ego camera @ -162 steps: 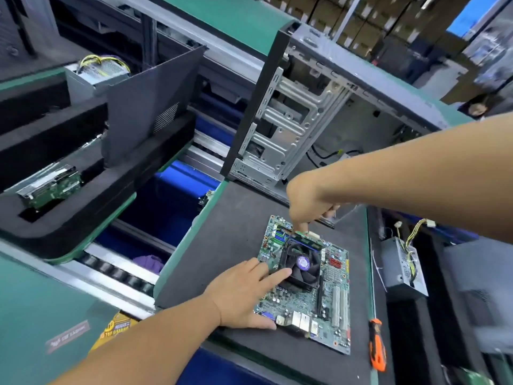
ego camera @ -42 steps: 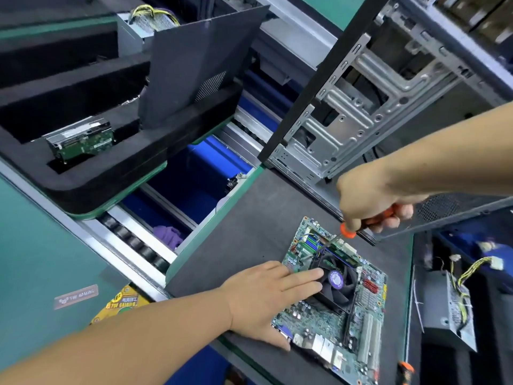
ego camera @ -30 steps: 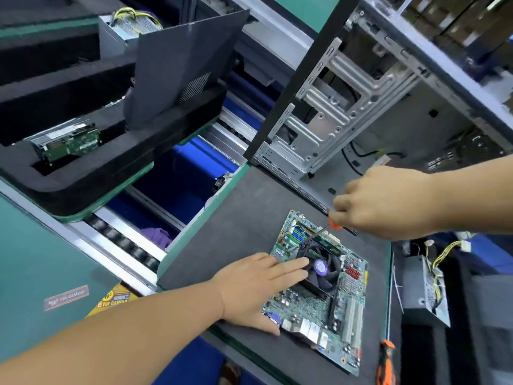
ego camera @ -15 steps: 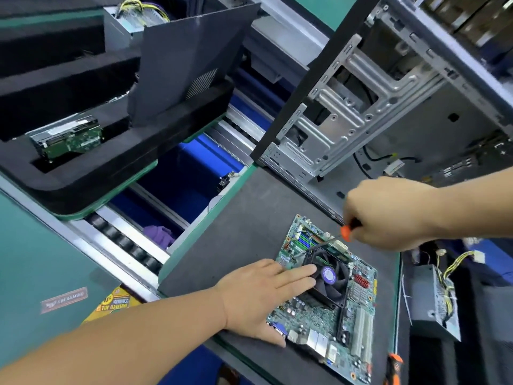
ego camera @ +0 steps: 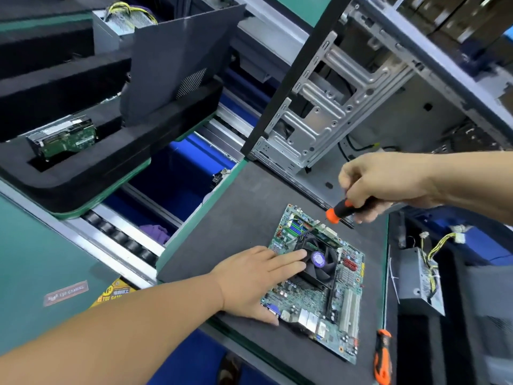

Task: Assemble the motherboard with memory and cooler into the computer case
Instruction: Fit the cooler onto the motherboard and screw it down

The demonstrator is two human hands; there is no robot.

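Motherboard (ego camera: 322,290) lies flat on dark foam mat (ego camera: 236,218), component side up, near mat's right-front corner. Cooler (ego camera: 316,262) w/ black fan and purple hub label sits on board, upper-centre. Memory module (ego camera: 323,232) stands in slot just behind cooler; green/blue slots to its left.

Left hand (ego camera: 258,276): fingers straight, laid flat, palm down. Fingertips rest on cooler's left edge; thumb touches mat at board's front-left corner, by the blue port. Holds nothing.

Right hand (ego camera: 380,187): fingers curled round small screwdriver (ego camera: 340,211) w/ black-orange handle. Orange collar sticks out below fist; thin shaft points down-left toward board's rear edge, near memory. Tip contact: cannot tell, too small and blurred.

Computer case (ego camera: 347,107) lies open behind mat, bare metal drive cage facing camera, loose cables inside. Case touches mat's rear edge; board is outside case.

Second screwdriver (ego camera: 383,357), orange-black, lies on mat's right edge, apart from board. Power supply (ego camera: 419,282) w/ yellow-black wires sits right of mat. Left: black foam tray (ego camera: 83,173) holds a drive (ego camera: 65,137) w/ green PCB side; dark side panel (ego camera: 175,65) stands upright in tray.
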